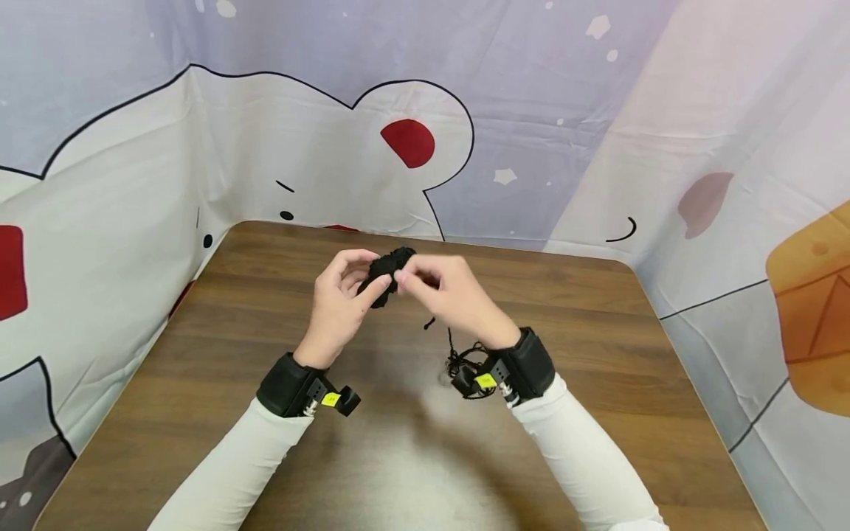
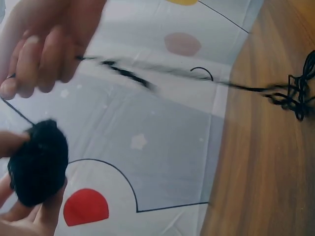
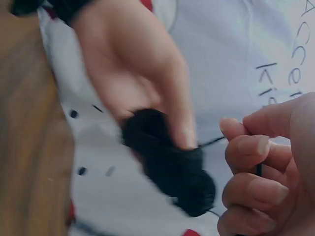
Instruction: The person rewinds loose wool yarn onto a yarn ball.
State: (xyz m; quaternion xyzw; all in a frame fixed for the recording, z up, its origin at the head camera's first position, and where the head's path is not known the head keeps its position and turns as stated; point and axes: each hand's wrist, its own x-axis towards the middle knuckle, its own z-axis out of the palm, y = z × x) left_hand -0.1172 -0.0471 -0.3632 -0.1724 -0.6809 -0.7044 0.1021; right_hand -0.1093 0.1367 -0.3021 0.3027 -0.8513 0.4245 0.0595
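A bundle of black cord [image 1: 388,274], wound into a thick clump, is gripped between the thumb and fingers of my left hand [image 1: 337,302]. Just to its right, my right hand [image 1: 454,295] pinches a strand of the cord between thumb and forefinger. In the right wrist view a short taut length runs from the bundle [image 3: 170,160] to the fingertips of my right hand [image 3: 266,167]. More cord trails out of the right hand, seen in the left wrist view, down to a loose tangle [image 2: 298,93] on the table.
The loose coils [image 1: 465,365] lie on the wooden table [image 1: 571,442] beneath the right wrist, partly hidden by its camera. A cord end [image 1: 429,324] hangs below the right hand. A printed cloth [image 1: 531,147] surrounds the table's back and sides.
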